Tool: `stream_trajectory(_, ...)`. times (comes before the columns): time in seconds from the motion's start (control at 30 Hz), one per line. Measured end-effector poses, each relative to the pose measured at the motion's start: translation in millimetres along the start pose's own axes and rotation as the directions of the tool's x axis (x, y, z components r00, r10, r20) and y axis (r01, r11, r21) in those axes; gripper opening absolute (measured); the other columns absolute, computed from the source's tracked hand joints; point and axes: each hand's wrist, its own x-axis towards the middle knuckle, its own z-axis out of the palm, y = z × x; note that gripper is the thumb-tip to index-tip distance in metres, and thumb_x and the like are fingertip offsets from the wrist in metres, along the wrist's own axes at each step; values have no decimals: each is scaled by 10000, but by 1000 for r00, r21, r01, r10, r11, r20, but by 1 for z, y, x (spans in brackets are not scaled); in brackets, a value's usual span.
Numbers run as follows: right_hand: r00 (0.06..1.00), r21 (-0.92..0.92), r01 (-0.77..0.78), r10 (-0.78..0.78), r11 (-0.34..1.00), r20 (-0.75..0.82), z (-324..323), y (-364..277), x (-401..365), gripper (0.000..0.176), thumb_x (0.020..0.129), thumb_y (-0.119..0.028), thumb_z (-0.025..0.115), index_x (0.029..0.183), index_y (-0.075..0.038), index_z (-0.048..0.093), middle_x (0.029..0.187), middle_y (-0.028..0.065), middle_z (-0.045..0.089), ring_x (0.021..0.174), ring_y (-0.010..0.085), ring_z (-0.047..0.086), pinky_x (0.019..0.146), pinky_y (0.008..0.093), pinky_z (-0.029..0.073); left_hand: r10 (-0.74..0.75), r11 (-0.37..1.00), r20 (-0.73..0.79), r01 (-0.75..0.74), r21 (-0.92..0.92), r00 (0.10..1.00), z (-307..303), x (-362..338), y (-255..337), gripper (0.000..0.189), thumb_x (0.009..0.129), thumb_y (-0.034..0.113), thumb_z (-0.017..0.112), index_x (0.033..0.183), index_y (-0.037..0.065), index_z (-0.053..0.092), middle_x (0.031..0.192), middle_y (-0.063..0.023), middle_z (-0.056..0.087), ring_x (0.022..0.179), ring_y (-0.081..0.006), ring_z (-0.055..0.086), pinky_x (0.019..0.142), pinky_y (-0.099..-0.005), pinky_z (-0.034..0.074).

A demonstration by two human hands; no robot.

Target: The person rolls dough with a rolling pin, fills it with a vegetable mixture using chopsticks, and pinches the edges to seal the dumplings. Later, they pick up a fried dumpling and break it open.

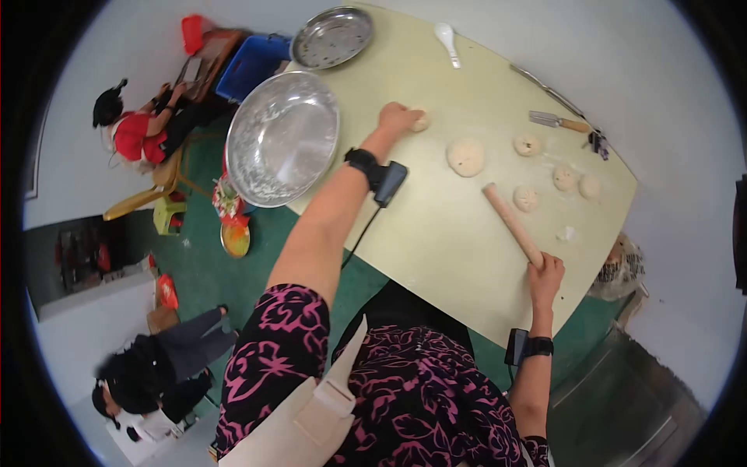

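Note:
My left hand (pixel 398 118) reaches over the upper middle of the table, its fingers closed on a small dough piece (pixel 420 121) at the tabletop. My right hand (pixel 547 278) is wrapped round the near end of a wooden rolling pin (pixel 514 226), which slants across the table. Between the hands lies a flattened dough round (pixel 465 157). To its right sit several smaller filled dough pieces, among them one dough piece (pixel 527 145) at the back and another dough piece (pixel 527 198) beside the pin. A small white scrap (pixel 566 233) lies near the right edge.
A large metal basin (pixel 331 144) stands at the table's left edge, with a metal pan (pixel 363 35) behind it. A white spoon (pixel 447 43) and a wooden-handled fork-like tool (pixel 557 121) lie toward the back. One person (pixel 138 140) sits at left; other people are lower left.

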Motion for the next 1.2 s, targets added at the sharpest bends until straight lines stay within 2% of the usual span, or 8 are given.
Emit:
stream_trajectory(0.07, 1000, 20, -24, 24, 1000, -7, 1, -3, 0, 352, 651, -70, 657, 991, -46, 566, 1006, 153, 489, 934, 316, 447, 819, 391, 381, -61, 954, 131, 97, -284, 989, -8, 4, -4, 596, 584, 366, 718, 967, -66, 567, 874, -182, 618, 765, -298, 606, 688, -361, 480)
stream_trajectory(0.17, 1000, -17, 13, -13, 1000, -15, 6, -4, 1, 334, 634, -56, 652, 958, -43, 568, 943, 142, 505, 891, 317, 465, 788, 382, 390, 252, 968, -120, -250, 36, 960, -2, -7, 14, 600, 596, 340, 718, 1053, -7, 542, 989, -192, 566, 889, -326, 552, 775, -385, 457)
stream_trajectory(0.27, 1000, 41, 30, -30, 999, 2, -1, -3, -4, 321, 618, -52, 653, 927, -49, 570, 883, 128, 513, 853, 314, 475, 764, 379, 394, 615, 540, 195, -588, 602, 764, 5, -32, 31, 569, 591, 284, 722, 1091, 86, 537, 1089, -184, 500, 1010, -347, 467, 847, -394, 423)
stream_trajectory(0.57, 963, 46, 89, -98, 995, 252, -18, -1, -50, 382, 591, -92, 693, 952, -72, 571, 929, 122, 510, 888, 307, 478, 787, 382, 390, 595, 593, 234, -617, 517, 769, 0, -18, 23, 390, 600, 86, 627, 987, 105, 581, 945, -146, 540, 874, -302, 524, 763, -367, 441)
stream_trajectory(0.8, 987, 276, 94, -125, 956, 99, -17, -46, 28, 547, 627, -154, 708, 1116, -54, 483, 1055, 149, 478, 1015, 336, 450, 856, 391, 388, 326, 921, 256, -367, 133, 910, 5, -33, 52, 384, 635, 106, 655, 1003, 46, 564, 915, -96, 574, 772, -149, 544, 646, -261, 445)
stream_trajectory(0.9, 955, 79, 271, -259, 959, -143, 11, -64, 81, 528, 626, -167, 711, 1100, -67, 499, 1058, 150, 476, 1022, 329, 446, 828, 384, 408, 492, 831, 313, -545, 108, 812, 29, -67, 81, 383, 642, 123, 649, 1009, 51, 562, 939, -101, 566, 836, -153, 538, 687, -281, 442)
stream_trajectory(1.03, 960, 6, 279, -279, 960, 14, 30, -73, 111, 480, 628, -144, 697, 1062, -71, 508, 1035, 149, 479, 989, 323, 460, 830, 369, 411, 637, 645, 449, -753, 135, 626, 81, -105, 95, 396, 594, 144, 652, 975, 64, 581, 967, -160, 545, 911, -289, 527, 827, -339, 416)
stream_trajectory(1.2, 965, -24, 226, -220, 974, 143, 23, -59, 103, 363, 638, -147, 668, 964, -59, 534, 947, 131, 486, 898, 304, 473, 749, 374, 435, 597, 613, 524, -767, 191, 608, 140, -133, 91, 376, 613, 120, 613, 979, 43, 573, 920, -160, 521, 874, -306, 511, 776, -346, 425)
